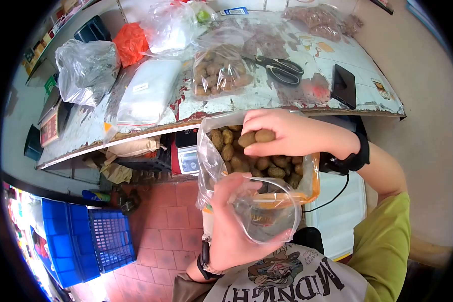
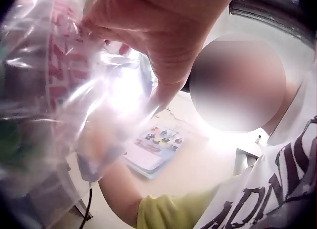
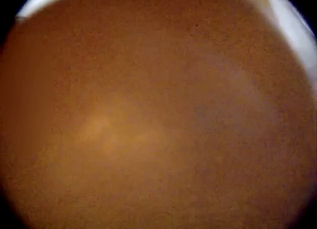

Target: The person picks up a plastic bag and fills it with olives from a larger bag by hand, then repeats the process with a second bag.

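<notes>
In the head view, my right hand (image 1: 287, 133) holds brown egg-shaped nuts (image 1: 256, 137) between thumb and fingers, two of them showing. It is over a large clear plastic sack (image 1: 204, 163) with orange edging, which holds many more of these nuts (image 1: 227, 151). Nearer my body, my left hand (image 1: 229, 229) grips a small clear plastic bag (image 1: 272, 224) by its rim, fingers and thumb spreading the round mouth. Crinkled plastic with red print (image 2: 64, 56) fills the left side of the left wrist view. A brown blur covers the right wrist view.
On the worn table stand a filled bag of nuts (image 1: 221, 70), black scissors (image 1: 282, 69), a phone (image 1: 343, 86) and a stack of clear bags (image 1: 148, 93). A scale (image 1: 188, 161) sits left of the sack. Blue crates (image 1: 68, 241) stand on the tiled floor.
</notes>
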`<control>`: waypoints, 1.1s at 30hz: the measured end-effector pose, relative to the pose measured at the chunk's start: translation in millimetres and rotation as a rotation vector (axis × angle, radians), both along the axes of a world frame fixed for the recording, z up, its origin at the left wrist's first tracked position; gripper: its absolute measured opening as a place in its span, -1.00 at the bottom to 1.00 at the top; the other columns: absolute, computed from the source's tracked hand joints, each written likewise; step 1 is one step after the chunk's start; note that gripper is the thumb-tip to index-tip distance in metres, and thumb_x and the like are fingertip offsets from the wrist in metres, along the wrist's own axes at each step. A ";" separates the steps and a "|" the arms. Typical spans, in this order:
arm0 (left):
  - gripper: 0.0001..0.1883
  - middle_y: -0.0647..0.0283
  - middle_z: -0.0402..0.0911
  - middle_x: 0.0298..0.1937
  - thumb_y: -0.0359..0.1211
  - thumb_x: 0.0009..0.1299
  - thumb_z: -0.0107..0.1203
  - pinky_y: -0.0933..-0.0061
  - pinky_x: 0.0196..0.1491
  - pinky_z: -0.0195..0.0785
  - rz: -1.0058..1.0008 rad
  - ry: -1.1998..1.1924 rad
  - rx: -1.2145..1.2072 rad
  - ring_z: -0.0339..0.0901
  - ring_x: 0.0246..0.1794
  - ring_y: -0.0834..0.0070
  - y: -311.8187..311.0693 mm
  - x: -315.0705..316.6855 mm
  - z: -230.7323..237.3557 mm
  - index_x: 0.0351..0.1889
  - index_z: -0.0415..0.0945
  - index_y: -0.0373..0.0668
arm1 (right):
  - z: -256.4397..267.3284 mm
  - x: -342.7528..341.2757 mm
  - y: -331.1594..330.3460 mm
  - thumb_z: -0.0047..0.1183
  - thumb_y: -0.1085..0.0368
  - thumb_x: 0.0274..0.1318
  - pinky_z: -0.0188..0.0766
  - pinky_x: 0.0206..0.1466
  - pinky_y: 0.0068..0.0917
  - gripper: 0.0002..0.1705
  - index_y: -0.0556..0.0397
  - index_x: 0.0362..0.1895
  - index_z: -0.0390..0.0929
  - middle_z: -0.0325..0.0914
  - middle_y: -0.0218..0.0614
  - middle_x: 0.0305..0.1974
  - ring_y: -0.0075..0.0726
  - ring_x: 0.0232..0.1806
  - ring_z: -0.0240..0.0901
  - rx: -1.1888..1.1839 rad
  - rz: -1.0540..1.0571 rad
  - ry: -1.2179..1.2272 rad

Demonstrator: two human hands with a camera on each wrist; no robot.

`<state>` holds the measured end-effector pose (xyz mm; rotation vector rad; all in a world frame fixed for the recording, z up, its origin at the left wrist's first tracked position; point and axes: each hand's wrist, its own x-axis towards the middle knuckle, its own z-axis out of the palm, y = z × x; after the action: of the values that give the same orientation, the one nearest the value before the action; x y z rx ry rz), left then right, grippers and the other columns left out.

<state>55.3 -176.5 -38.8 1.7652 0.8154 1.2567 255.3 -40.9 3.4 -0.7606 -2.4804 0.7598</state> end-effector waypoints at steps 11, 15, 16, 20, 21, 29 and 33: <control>0.18 0.01 0.23 0.22 -0.39 -0.07 0.57 0.21 0.10 0.40 0.104 -0.011 0.064 0.41 0.14 0.25 4.2 6.0 2.5 0.37 -0.17 -0.20 | 65.2 -16.3 -71.3 0.04 0.06 0.35 0.60 -0.29 -0.40 -0.66 0.10 -0.12 0.52 0.54 -0.32 -0.20 -0.35 -0.13 0.58 -1.255 -0.140 0.608; 0.14 -0.02 0.34 0.14 -0.40 -0.05 0.57 0.26 0.03 0.45 0.151 -0.082 0.130 0.47 0.10 0.24 2.3 11.0 -3.1 0.37 -0.10 -0.23 | 67.7 -29.3 -92.7 0.08 0.12 0.34 0.56 -0.04 -0.49 -0.66 0.09 0.03 0.53 0.49 -0.45 -0.12 -0.59 -0.04 0.45 -1.352 -0.183 0.434; 0.14 -0.03 0.33 0.15 -0.41 -0.05 0.57 0.23 0.06 0.42 0.139 -0.123 0.104 0.47 0.10 0.22 0.4 14.3 -4.3 0.38 -0.12 -0.18 | 66.3 -29.4 -94.6 0.08 0.16 0.35 0.47 -0.04 -0.59 -0.68 0.09 0.03 0.52 0.47 -0.52 -0.12 -0.72 -0.08 0.37 -1.351 -0.186 0.427; 0.14 -0.04 0.34 0.14 -0.42 -0.05 0.56 0.22 0.07 0.41 0.113 -0.222 0.127 0.47 0.09 0.21 0.4 19.9 -14.6 0.38 -0.12 -0.15 | 46.8 -23.2 -95.6 0.10 0.22 0.33 0.38 -0.14 -0.64 -0.75 0.08 -0.03 0.51 0.47 -0.53 -0.16 -0.74 -0.16 0.34 -1.259 -0.062 0.472; 0.14 -0.04 0.33 0.14 -0.42 -0.04 0.56 0.22 0.06 0.41 0.156 -0.184 0.134 0.46 0.08 0.21 -0.8 18.4 -13.4 0.37 -0.12 -0.15 | 44.5 -21.6 -96.3 0.09 0.26 0.32 0.33 -0.17 -0.65 -0.79 0.08 -0.05 0.51 0.47 -0.55 -0.19 -0.75 -0.18 0.33 -1.232 -0.040 0.463; 0.13 -0.04 0.27 0.16 -0.44 -0.07 0.56 0.19 0.07 0.41 0.102 -0.140 0.136 0.46 0.08 0.20 -0.4 11.8 -9.3 0.36 -0.09 -0.16 | 46.7 -17.4 -100.6 0.03 0.39 0.28 0.26 -0.17 -0.67 -0.85 0.06 -0.07 0.49 0.43 -0.54 -0.21 -0.71 -0.22 0.29 -1.120 -0.025 0.370; 0.13 -0.05 0.27 0.15 -0.42 -0.08 0.56 0.17 0.06 0.40 0.112 -0.137 0.118 0.43 0.10 0.19 0.4 10.1 -13.1 0.35 -0.08 -0.17 | 57.9 -17.2 -102.5 -0.04 0.38 0.33 0.27 -0.15 -0.65 -0.81 0.08 -0.02 0.49 0.42 -0.50 -0.17 -0.68 -0.18 0.29 -1.137 0.002 0.361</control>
<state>65.5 -176.2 -51.9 1.7228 0.7846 1.5094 238.1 -143.4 61.4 -0.8339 -1.5706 2.1236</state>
